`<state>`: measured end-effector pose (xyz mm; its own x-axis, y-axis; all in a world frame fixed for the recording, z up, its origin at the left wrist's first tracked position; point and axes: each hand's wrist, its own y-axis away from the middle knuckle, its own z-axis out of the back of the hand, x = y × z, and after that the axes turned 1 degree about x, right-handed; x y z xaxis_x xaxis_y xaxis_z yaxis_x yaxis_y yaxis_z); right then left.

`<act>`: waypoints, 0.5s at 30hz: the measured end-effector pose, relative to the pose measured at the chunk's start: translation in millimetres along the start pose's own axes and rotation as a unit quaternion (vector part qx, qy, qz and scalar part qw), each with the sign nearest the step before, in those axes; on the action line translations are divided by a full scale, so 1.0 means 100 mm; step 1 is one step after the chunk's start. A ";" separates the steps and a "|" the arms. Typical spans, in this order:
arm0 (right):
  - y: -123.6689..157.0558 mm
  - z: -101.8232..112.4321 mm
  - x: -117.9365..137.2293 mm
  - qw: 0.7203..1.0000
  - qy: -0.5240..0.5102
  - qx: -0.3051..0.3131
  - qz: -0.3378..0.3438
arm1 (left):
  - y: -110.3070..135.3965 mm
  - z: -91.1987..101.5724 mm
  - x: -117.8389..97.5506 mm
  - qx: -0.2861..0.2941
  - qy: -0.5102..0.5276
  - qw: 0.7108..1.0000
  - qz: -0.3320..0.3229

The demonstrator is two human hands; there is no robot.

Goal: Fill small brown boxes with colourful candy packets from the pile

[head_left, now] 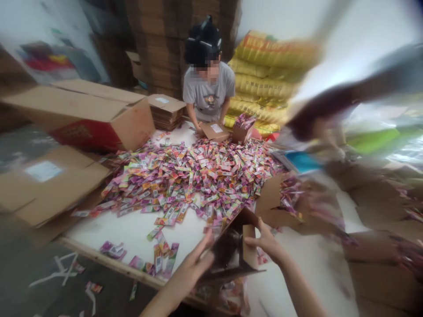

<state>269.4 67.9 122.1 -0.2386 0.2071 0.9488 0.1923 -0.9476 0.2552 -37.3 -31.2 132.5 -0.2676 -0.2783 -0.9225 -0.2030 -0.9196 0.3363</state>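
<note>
Carton, small, brown corrugated cardboard (231, 251), flaps open, lower centre of the frame at the near edge of the white table (135, 231). Left hand (191, 268) lies flat against its left wall, fingers extended; right hand (266, 242) pinches its right flap. Judged light, stiff, easily creased; best taken by the side walls. Heap of pink and orange foil sachets (194, 176) fills mid-frame. Co-worker in grey shirt (209, 94) stands upper centre behind it.
</note>
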 end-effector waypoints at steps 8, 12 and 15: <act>0.13 -0.04 -0.53 0.999 0.023 -0.019 -0.045 | -0.61 0.19 0.01 -0.209 -0.178 0.961 -0.032; 0.15 -0.31 -0.61 0.998 0.037 0.012 -0.040 | -0.82 0.24 -0.06 -0.299 -0.003 0.954 0.007; 0.15 -0.45 -0.50 0.998 0.036 0.000 -0.041 | -0.78 0.24 -0.05 -0.159 0.174 0.971 0.033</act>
<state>241.0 32.0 69.8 -0.3223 0.2663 0.9084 0.1692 -0.9280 0.3321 -42.9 48.9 115.5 0.0766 -0.3662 -0.9274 0.1200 -0.9200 0.3732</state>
